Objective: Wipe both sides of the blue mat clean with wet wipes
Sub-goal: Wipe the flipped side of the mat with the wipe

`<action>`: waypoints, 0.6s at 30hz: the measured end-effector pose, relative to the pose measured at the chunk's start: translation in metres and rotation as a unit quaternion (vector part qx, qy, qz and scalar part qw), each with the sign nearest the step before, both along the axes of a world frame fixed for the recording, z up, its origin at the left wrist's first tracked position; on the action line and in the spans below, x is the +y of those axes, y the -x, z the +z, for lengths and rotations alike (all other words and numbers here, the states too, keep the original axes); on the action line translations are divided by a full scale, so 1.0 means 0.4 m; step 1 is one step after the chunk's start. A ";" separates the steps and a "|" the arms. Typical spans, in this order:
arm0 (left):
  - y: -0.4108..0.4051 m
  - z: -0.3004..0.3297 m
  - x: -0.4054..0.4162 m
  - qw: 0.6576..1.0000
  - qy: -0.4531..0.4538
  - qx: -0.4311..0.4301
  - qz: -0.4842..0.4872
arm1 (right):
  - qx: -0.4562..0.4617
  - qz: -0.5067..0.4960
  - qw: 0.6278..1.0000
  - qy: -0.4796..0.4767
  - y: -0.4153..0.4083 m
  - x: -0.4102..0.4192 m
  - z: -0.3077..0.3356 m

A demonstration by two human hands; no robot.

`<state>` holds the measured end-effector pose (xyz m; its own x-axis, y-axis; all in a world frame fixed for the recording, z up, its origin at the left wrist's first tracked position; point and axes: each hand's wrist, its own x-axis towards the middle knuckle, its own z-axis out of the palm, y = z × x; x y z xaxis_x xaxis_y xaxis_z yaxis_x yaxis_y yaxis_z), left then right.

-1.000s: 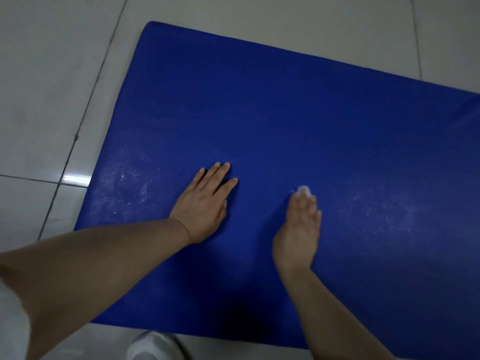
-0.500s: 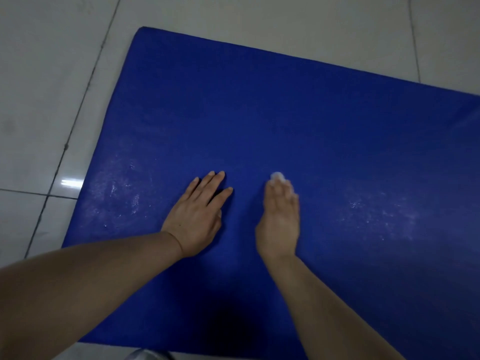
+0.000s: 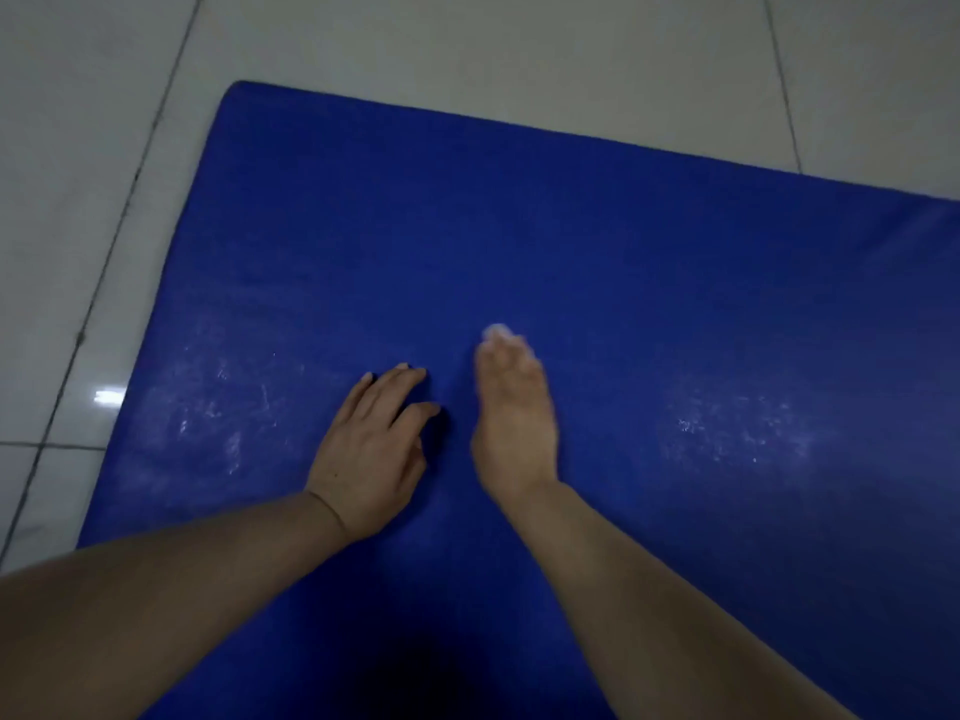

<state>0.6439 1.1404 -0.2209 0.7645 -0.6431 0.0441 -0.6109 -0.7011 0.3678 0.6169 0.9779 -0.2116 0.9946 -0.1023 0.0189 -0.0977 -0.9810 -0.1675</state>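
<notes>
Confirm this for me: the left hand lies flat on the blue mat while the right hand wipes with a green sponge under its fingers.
Not quite. In the head view, the thing under the fingers of the right hand is a white wet wipe, not a green sponge. The rest holds: the left hand lies flat on the blue mat.

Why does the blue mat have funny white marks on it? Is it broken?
Not broken, as far as shows. The blue mat has pale shiny smears left and right of the hands; whether scuffs or wet streaks, I cannot tell.
</notes>
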 end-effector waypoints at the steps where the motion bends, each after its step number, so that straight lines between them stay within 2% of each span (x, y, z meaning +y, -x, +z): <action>1: -0.015 0.002 -0.014 1.000 0.011 -0.004 0.003 | 0.006 0.030 0.999 -0.016 -0.013 0.015 -0.008; 4: -0.064 0.016 -0.063 0.999 0.032 -0.011 0.030 | -0.009 0.021 1.000 0.010 -0.027 -0.067 -0.003; 7: -0.109 0.022 -0.110 0.998 0.025 -0.018 0.059 | 0.036 -0.101 0.993 0.057 -0.012 -0.222 0.016; 10: -0.141 0.012 -0.150 0.996 0.005 0.001 0.084 | 0.049 -0.196 0.979 0.030 -0.034 -0.264 0.022; 11: -0.145 0.007 -0.158 0.996 -0.008 0.007 0.087 | 0.039 -0.187 0.981 0.027 -0.054 -0.240 0.022; 15: -0.150 -0.004 -0.160 0.995 -0.049 0.012 0.082 | -0.010 -0.044 0.999 -0.021 -0.132 -0.113 -0.020; 16: -0.150 -0.004 -0.158 0.995 -0.051 0.012 0.080 | -0.010 -0.031 0.999 -0.037 -0.146 -0.114 -0.023; 18: -0.150 -0.003 -0.156 0.996 -0.052 0.012 0.077 | -0.030 -0.051 0.998 -0.005 -0.160 -0.173 -0.019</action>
<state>0.7037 1.0778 -0.2221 0.8548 -0.5177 -0.0363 -0.4843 -0.8209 0.3027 0.6810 0.9088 -0.2192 0.9763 -0.2027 0.0758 -0.1859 -0.9649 -0.1853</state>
